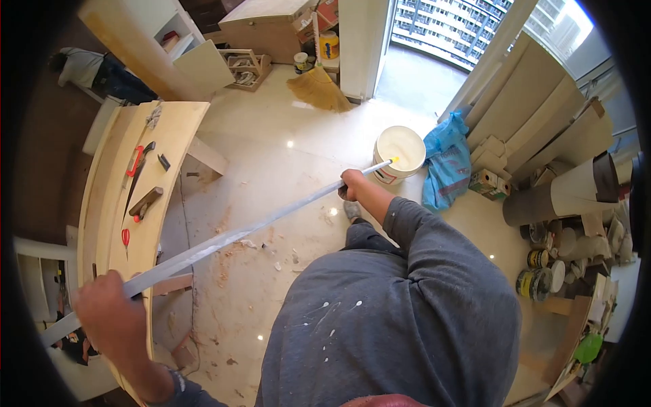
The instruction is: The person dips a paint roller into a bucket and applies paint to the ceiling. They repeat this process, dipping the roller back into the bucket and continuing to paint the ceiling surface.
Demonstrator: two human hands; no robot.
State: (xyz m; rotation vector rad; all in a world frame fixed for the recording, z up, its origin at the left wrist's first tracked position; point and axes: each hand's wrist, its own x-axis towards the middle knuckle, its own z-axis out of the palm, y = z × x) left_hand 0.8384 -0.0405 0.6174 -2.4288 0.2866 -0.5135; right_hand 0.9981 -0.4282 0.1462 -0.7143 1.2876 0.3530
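Observation:
A long whitish pole (258,228) slants across the view, held by both hands. My left hand (114,315) wraps round its near part at the lower left, close beside the wooden workbench (182,129). Farther along, my right hand (351,184) is closed round the pole, the arm stretched forward. The pole's yellow-tipped far end overlaps the rim of a white bucket (388,178), which contains a cream-coloured material. A blue plastic sack (447,166) stands right of the bucket.
On the workbench lie a red-handled saw (133,163), a hand plane (145,202) and red scissors (125,239). Debris litters the shiny floor. A straw broom (319,88) leans by the balcony doorway. Cans (534,283) and boards crowd the right. Another person (108,73) bends at upper left.

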